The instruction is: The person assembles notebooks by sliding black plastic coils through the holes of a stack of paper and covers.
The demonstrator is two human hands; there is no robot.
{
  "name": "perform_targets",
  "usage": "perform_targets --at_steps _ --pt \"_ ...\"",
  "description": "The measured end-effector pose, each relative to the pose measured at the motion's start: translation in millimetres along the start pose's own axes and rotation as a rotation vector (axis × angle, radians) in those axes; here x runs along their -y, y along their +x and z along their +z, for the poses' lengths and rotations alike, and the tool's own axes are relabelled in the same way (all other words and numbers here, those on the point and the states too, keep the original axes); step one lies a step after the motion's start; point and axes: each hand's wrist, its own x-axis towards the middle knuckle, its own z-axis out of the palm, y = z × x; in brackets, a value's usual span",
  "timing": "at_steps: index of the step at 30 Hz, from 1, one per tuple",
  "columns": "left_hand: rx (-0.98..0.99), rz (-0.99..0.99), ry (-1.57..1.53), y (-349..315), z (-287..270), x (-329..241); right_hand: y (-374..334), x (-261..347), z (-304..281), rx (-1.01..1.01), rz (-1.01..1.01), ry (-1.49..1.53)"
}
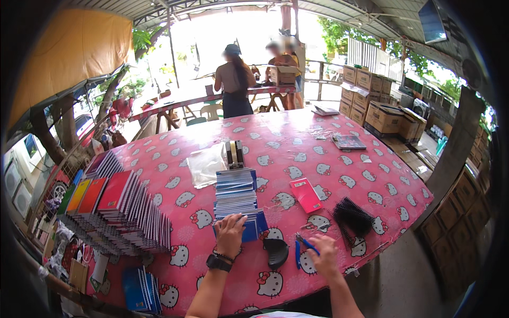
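Observation:
A row of overlapping blue spiral notebooks (236, 192) runs away from me along the middle of the pink patterned table. My left hand (230, 233), a dark watch on its wrist, lies with fingers spread on the nearest blue notebook (256, 224). To the right, my right hand (323, 255) has its fingers round a handle of blue-handled pliers (304, 245), whose handles are apart. Between the hands sits a curved black object (277, 254) of a kind I cannot make out. Beyond the pliers are a red notebook (306, 195) and a heap of black spiral coils (353, 217).
Tall stacks of spiral notebooks (119, 193) stand at the left, with more blue notebooks (139, 289) at the near left. A tape dispenser (234, 155) and clear plastic bags (205, 165) lie past the row. Cardboard boxes (386, 116) are piled at the right; several people stand behind.

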Motion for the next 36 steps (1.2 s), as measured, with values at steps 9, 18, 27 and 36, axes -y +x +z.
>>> perform_targets --at_steps 9,18,27,36 --pt "-0.097 -0.01 -0.064 -1.5 9.5 4.7 34.6 -91.9 -32.6 -0.104 0.138 -0.191" --pt "-0.153 -0.015 -0.112 -6.9 -3.7 1.6 56.3 -93.8 -7.4 -0.125 0.273 -0.18" --pt "0.008 -0.026 -0.186 -0.2 -15.5 -20.5 63.3 -92.0 -34.4 -0.355 0.106 -0.365" --pt "0.214 -0.017 -0.224 -14.0 -60.7 -38.8 62.1 -24.5 -88.1 -0.064 0.309 0.829"
